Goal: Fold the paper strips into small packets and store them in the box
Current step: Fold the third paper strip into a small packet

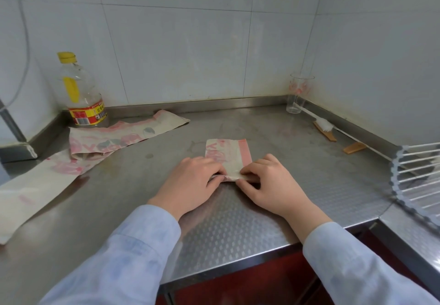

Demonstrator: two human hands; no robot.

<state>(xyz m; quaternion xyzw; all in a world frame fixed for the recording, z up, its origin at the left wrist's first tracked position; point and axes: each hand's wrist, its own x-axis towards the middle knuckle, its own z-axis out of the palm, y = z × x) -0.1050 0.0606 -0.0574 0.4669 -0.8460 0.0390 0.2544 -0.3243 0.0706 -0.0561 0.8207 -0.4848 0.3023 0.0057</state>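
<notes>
A paper strip, white with pink print and a pink band on its right edge, lies on the steel counter in front of me. My left hand and my right hand both pinch its near end, where the paper is folded or rolled over. Two longer strips lie to the left: one reaches toward the back wall, the other runs to the left edge. No box is in view.
A plastic bottle with a yellow cap stands at the back left. A clear glass stands in the back right corner, with a brush and wooden pieces nearby. A white rack sits at the right.
</notes>
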